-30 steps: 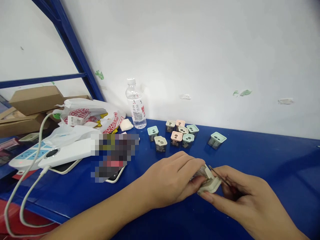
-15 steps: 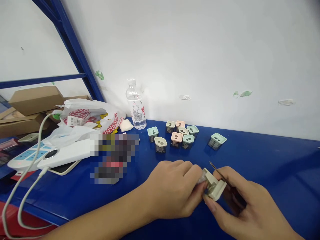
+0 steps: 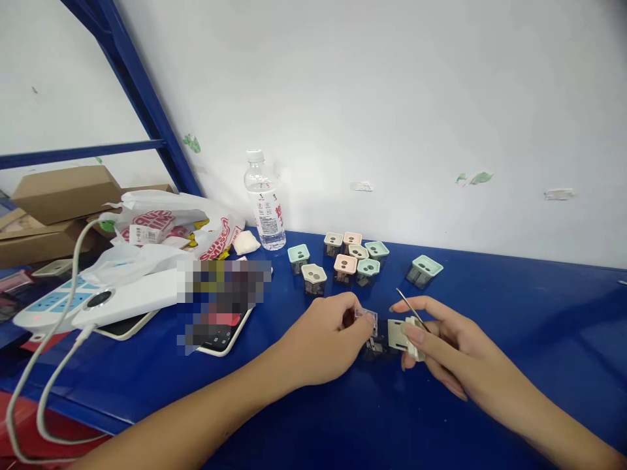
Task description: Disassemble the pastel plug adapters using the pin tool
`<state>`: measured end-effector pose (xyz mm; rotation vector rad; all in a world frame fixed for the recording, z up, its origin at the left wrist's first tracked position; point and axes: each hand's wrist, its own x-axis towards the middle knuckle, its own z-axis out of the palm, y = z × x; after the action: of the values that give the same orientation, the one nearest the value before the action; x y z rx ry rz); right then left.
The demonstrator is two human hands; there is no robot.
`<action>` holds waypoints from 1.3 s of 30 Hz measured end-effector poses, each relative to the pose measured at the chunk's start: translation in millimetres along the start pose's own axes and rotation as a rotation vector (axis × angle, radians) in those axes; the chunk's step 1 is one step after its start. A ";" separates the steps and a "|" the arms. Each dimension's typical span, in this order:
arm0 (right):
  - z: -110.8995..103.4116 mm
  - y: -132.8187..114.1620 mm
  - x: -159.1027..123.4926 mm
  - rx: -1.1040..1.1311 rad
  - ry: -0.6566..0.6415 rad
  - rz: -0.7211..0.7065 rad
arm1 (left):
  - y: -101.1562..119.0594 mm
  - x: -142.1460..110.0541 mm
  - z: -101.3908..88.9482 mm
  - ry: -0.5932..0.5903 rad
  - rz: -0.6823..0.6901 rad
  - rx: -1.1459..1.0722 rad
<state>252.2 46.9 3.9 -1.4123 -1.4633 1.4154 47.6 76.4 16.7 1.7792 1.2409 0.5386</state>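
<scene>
Blue-painted worktable [image 3: 494,313] runs along a white plaster wall [image 3: 343,85] beneath a blue steel frame [image 3: 132,85]. Pastel plastic socket housings [image 3: 353,258] stand grouped near the wall, beside a clear plastic water bottle [image 3: 263,209]. Left hand [image 3: 323,339] pinches a small clear plastic block [image 3: 366,320] at the fingertips. Right hand [image 3: 455,343] pinches a thin metal pick [image 3: 412,310] and a cream plastic housing [image 3: 405,336], just beside a dark component [image 3: 375,349].

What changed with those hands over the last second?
The left hand has pulled away from the right hand, taking a clear piece off the pale plastic cover. The right hand keeps the cover and a thin metal pick. The pastel-topped cubes stayed put.
</scene>
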 end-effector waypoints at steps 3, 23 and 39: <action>2.6 0.3 3.2 -0.024 -0.035 0.002 | -3.1 2.6 5.8 -0.008 -0.003 -0.003; 3.8 5.0 4.8 -0.113 -0.096 -0.020 | -5.6 11.4 13.1 -0.239 -0.172 -0.447; 1.7 13.2 4.3 -0.282 -0.026 -0.082 | -0.6 -4.4 3.2 -0.173 0.205 0.114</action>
<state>253.0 48.4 -10.0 -1.4862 -1.7714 1.2164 47.9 71.2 15.1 2.0175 0.9935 0.4246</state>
